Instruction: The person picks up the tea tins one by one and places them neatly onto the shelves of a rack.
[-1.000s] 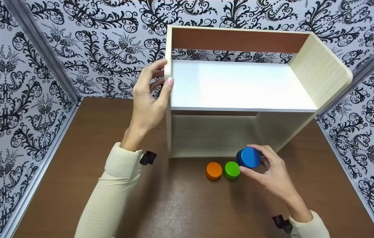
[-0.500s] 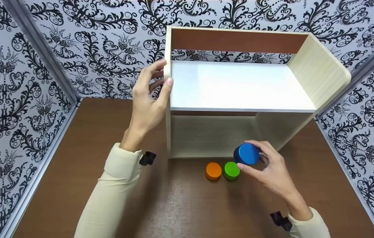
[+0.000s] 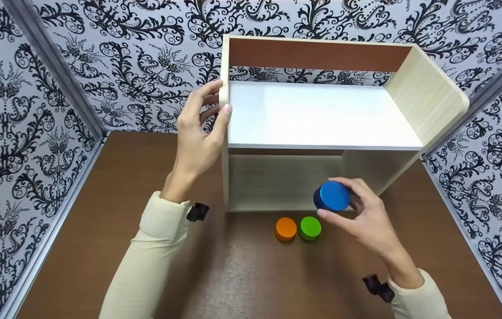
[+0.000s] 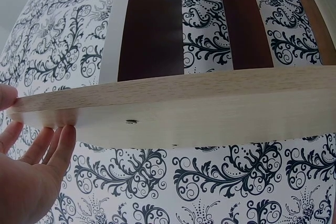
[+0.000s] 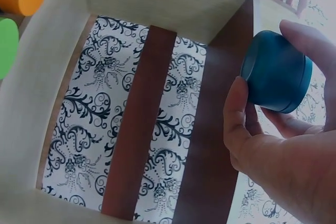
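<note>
A small two-tier wooden shelf (image 3: 322,115) with a white middle board stands at the back of the table. My left hand (image 3: 200,133) grips the front edge of its left side panel (image 4: 210,111), thumb on one face and fingers on the other. My right hand (image 3: 368,219) pinches a blue round tin (image 3: 333,196) by its sides, raised in front of the lower compartment. In the right wrist view the blue tin (image 5: 277,72) sits between thumb and fingers. An orange round container (image 3: 286,229) and a green one (image 3: 310,228) stand side by side just before the shelf.
Patterned black-and-white walls (image 3: 135,66) enclose the brown table (image 3: 251,274) at the back and sides. The shelf's right panel (image 3: 433,93) rises close to the right wall. Open gaps between brown slats (image 5: 139,124) show at the shelf's back.
My right hand has lifted the blue tin slightly upward, away from the green container. The left hand keeps its grip on the side panel.
</note>
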Available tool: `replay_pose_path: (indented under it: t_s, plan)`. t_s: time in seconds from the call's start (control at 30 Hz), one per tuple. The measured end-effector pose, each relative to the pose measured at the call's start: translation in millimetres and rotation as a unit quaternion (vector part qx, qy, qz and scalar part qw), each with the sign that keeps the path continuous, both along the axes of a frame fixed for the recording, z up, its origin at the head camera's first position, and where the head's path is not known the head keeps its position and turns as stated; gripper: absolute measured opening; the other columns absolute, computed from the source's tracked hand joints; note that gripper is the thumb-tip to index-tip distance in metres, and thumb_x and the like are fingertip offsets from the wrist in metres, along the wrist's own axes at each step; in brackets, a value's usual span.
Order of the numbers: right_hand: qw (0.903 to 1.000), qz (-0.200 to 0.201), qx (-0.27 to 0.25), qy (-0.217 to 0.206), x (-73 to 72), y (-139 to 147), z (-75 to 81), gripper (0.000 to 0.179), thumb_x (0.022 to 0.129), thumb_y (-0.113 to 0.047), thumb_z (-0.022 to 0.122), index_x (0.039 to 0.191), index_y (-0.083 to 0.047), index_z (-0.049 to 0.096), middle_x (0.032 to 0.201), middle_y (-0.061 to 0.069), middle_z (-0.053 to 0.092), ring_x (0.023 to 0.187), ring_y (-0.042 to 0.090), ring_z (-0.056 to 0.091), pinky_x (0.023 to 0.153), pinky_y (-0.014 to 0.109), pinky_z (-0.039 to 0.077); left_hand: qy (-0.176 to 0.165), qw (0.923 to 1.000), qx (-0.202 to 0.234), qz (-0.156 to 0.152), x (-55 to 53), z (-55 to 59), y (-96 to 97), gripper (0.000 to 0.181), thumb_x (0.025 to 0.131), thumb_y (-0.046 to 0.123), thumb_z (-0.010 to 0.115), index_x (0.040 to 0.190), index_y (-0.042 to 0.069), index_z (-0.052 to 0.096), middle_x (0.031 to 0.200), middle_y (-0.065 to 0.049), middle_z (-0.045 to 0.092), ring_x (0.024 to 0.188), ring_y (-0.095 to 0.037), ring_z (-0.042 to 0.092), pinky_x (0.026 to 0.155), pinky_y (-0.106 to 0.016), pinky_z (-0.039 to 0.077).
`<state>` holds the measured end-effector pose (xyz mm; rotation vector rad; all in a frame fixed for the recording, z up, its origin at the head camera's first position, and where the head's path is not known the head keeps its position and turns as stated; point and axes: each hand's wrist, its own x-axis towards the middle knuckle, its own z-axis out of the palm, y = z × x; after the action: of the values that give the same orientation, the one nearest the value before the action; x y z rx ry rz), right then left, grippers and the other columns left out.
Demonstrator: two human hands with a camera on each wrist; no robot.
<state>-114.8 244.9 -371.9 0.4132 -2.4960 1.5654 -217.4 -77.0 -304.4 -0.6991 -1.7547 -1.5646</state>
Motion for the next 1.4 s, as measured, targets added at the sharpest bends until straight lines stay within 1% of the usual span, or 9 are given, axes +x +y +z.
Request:
replay_pose_path:
  t_s: [0.17, 0.37, 0.57, 0.8, 1.1, 1.4]
  plan:
    - [1.0, 0.003, -0.001, -0.006, -2.6, 0, 7.3, 0.062, 0.076, -0.003, 0.088, 0.133, -0.004, 0.062, 0.123, 0.008, 0.056, 0.113, 0.023, 0.06, 0.102, 0.016, 0.05, -0.001, 1.0, 0.001, -0.001, -0.1, -0.2, -0.2, 0.039, 0.097, 0.001, 0.06, 0.136, -0.007, 0.054, 0.124, -0.016, 0.058, 0.111, -0.023, 0.061, 0.099, -0.036, 0.057]
    - [1.0, 0.002, 0.001, -0.007, -4.2, -1, 14.6, 0.062, 0.078, -0.003, 0.087, 0.134, -0.004, 0.061, 0.125, 0.008, 0.055, 0.115, 0.022, 0.059, 0.102, 0.016, 0.048, 0.0, 1.0, 0.001, -0.002, -0.6, -0.1, 0.1, 0.039, 0.097, 0.001, 0.06, 0.135, -0.007, 0.054, 0.124, -0.016, 0.059, 0.112, -0.023, 0.06, 0.099, -0.036, 0.057]
    - [1.0, 0.006, 0.003, 0.0, -6.8, -2, 22.0, 0.061, 0.078, -0.003, 0.087, 0.134, -0.004, 0.061, 0.125, 0.008, 0.056, 0.116, 0.022, 0.058, 0.104, 0.015, 0.047, 0.0, 1.0, 0.001, 0.0, -0.8, 0.1, 0.3, 0.039, 0.097, 0.001, 0.061, 0.135, -0.006, 0.054, 0.124, -0.016, 0.058, 0.112, -0.023, 0.06, 0.099, -0.036, 0.057]
    - [0.9998, 0.013, -0.01, 0.012, -10.3, -6, 32.2, 0.061, 0.078, -0.001, 0.086, 0.133, -0.003, 0.061, 0.123, 0.007, 0.056, 0.114, 0.023, 0.06, 0.104, 0.019, 0.049, -0.004, 1.0, 0.002, -0.001, 0.6, 0.4, 0.4, 0.04, 0.097, 0.001, 0.06, 0.136, -0.007, 0.054, 0.124, -0.016, 0.058, 0.113, -0.023, 0.06, 0.099, -0.035, 0.057]
    - [0.9997, 0.02, -0.004, 0.009, -15.2, -10, 43.5, 0.061, 0.079, -0.002, 0.086, 0.134, -0.002, 0.06, 0.123, 0.007, 0.055, 0.114, 0.024, 0.059, 0.104, 0.019, 0.049, -0.006, 1.0, 0.003, -0.001, 0.4, -0.4, 0.1, 0.04, 0.098, 0.001, 0.06, 0.136, -0.006, 0.054, 0.123, -0.016, 0.058, 0.11, -0.022, 0.062, 0.099, -0.035, 0.057]
    - [0.9995, 0.027, -0.005, 0.014, -21.4, -12, 48.0, 0.06, 0.08, -0.001, 0.085, 0.134, 0.0, 0.059, 0.126, 0.007, 0.055, 0.115, 0.024, 0.059, 0.102, 0.02, 0.051, -0.005, 1.0, -0.001, 0.0, 0.1, 0.0, 0.5, 0.04, 0.098, 0.001, 0.06, 0.136, -0.006, 0.053, 0.124, -0.015, 0.058, 0.11, -0.022, 0.062, 0.099, -0.035, 0.057]
